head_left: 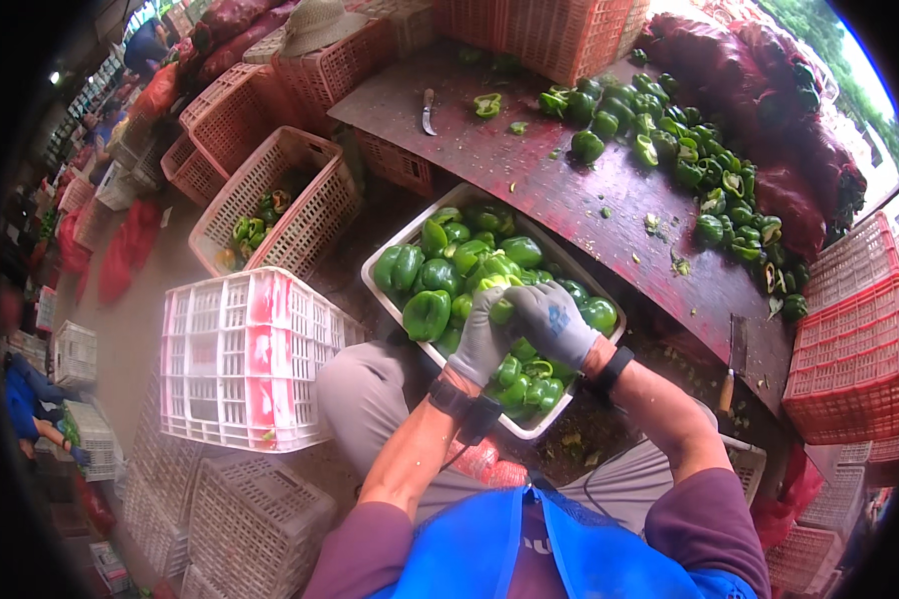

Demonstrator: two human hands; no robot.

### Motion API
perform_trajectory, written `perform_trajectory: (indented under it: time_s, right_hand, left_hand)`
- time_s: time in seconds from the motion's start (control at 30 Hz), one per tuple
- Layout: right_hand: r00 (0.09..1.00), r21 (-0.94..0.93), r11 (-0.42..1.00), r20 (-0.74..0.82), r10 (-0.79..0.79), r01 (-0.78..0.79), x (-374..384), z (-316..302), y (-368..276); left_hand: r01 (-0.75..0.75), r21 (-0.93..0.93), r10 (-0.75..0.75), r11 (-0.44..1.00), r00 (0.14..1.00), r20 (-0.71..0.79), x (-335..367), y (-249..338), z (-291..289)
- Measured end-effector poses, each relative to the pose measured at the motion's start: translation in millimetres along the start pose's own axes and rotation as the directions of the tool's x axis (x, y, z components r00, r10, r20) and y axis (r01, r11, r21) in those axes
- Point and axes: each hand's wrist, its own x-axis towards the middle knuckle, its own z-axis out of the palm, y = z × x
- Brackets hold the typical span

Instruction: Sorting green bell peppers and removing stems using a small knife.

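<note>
A red-stained tabletop slants across the packing area before us, whole and cut green bell peppers heaped along its far right side beside bulging red mesh sacks. A curved-blade knife lies toward the left end, near a cut-open pepper. Pepper scraps dot the middle; a broad-bladed knife rests at the near right edge.

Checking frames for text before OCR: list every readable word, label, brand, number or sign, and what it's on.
No legible text to quote.
Grey glove on the right hand: blue print on its back, too small and blurred to read.
Purple shirt: pale lettering, partly covered by the blue vest; not readable.
Far background: too small and blurred to tell.
</note>
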Motion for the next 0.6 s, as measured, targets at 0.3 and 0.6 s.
perform_trajectory:
  time_s: [0.3,0.6]
  right_hand:
    - [0.844,0.756,0.422,0.317,0.432,-0.500,-4.5,8.8,8.3]
    - [0.704,0.915,-0.376,0.362,0.611,-0.144,-18.1,17.2,-0.1]
  left_hand:
    - [0.094,0.095,-0.103,0.991,0.991,0.089,-9.9,12.8,-22.6]
    - [-0.151,0.603,0.215,0.783,0.976,-0.035,-2.1,57.0,-41.6]
